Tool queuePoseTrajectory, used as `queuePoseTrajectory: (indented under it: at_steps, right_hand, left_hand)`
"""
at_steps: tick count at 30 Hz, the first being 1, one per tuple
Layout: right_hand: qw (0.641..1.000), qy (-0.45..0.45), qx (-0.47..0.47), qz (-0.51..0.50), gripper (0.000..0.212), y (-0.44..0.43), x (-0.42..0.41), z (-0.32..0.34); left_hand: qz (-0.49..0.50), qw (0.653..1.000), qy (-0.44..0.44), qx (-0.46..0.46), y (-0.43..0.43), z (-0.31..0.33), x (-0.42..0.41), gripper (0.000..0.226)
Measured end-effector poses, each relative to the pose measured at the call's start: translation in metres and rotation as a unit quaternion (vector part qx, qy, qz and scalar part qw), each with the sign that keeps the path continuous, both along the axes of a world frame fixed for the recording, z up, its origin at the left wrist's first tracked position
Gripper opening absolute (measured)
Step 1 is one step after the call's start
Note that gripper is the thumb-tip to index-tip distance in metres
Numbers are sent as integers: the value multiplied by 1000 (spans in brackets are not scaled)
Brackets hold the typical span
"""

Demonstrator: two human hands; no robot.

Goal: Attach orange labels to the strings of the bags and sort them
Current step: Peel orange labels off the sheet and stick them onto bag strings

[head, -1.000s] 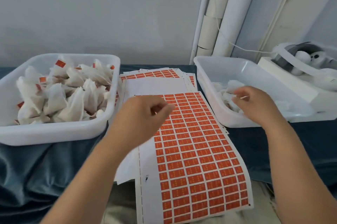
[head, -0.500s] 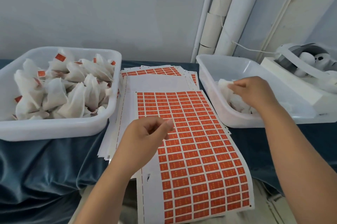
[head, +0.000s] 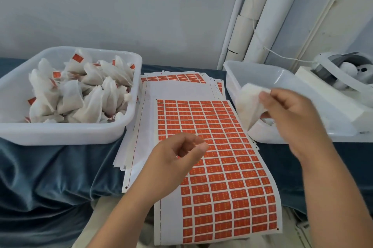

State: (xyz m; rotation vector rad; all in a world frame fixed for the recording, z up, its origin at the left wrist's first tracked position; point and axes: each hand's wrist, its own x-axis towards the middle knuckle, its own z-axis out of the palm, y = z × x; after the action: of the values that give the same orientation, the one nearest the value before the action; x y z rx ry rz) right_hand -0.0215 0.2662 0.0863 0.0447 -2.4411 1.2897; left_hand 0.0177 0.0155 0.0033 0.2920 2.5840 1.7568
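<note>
A sheet of orange labels (head: 222,167) lies in the middle, curling over the table's front edge. My left hand (head: 177,159) hovers above it with fingers curled and thumb near the fingertips; nothing shows between them. My right hand (head: 290,114) pinches a white mesh bag (head: 250,104) and holds it over the left rim of the right tub (head: 262,72). The left tub (head: 66,132) is filled with several white bags carrying orange labels (head: 77,58).
More label sheets (head: 173,78) are stacked under the top one between the tubs. A blue cloth (head: 50,177) covers the table. White pipes (head: 260,15) run up the wall behind. A white device with a strap (head: 339,72) rests on a box at the far right.
My right hand has lifted a white bag out of the right tub toward the left rim. My left hand drew back toward me over the label sheet.
</note>
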Motion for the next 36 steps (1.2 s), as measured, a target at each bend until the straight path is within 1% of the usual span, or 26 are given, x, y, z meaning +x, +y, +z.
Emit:
queuePoseTrajectory:
  at_steps: [1, 3, 5, 6, 8, 9, 11, 14, 15, 16, 18, 19, 22, 26, 30, 33, 36]
  right_hand:
    - [999, -28, -21, 26, 22, -9, 7, -8]
    - [995, -70, -44, 61, 15, -30, 18, -26]
    - [992, -79, -49, 82, 7, -48, 26, -40]
    - [991, -79, -48, 99, 7, -55, 28, -45]
    - [988, -73, -54, 127, 12, -64, 29, -48]
    - [986, -71, -63, 136, 15, -66, 30, -47]
    - [982, -76, -68, 157, 22, -67, 32, -45]
    - [975, -92, -57, 192, 29, -70, 38, -45]
    - [977, -84, -64, 186, 31, -70, 39, -45]
    - [981, -71, -80, 163, 30, -70, 39, -46]
    - [988, -61, -93, 107, 28, -68, 36, -44]
    - [990, -64, -74, 99, 28, -67, 35, -43]
    - [988, -75, 21, 133, 33, -68, 34, -42]
    - [982, -72, 75, 155, 22, -75, 35, -50]
    - [980, -44, 128, 146, 4, -76, 34, -54]
    - [983, -63, 89, 149, 13, -70, 33, -52]
    - [980, -105, -11, 171, 25, -66, 33, -49]
  left_hand:
    - [-6, 1000, 3, -15, 1, 3, 4, 45]
    - [-14, 999, 15, -36, 6, 8, 12, 62]
    - [-38, 999, 29, -24, 12, 9, 17, 75]
    - [-59, 998, 30, -6, 16, 8, 20, 73]
    - [-91, 995, 21, 38, 23, 7, 23, 59]
    - [-90, 994, 11, 62, 24, 5, 23, 53]
    - [-67, 991, -10, 117, 24, 4, 21, 44]
    - [-13, 985, -34, 171, 21, 1, 15, 28]
    - [1, 981, -43, 190, 20, 1, 15, 24]
    - [15, 977, -50, 204, 19, 2, 14, 26]
    - [47, 974, -68, 211, 18, 1, 14, 31]
    - [58, 972, -75, 214, 18, 2, 13, 33]
    - [53, 973, -58, 215, 17, 1, 11, 38]
    - [76, 974, -32, 210, 16, 2, 11, 32]
    - [131, 975, -17, 181, 14, -3, 9, 36]
    - [137, 973, -47, 177, 8, -3, 4, 24]
    - [103, 974, -93, 178, 1, -1, 1, 18]
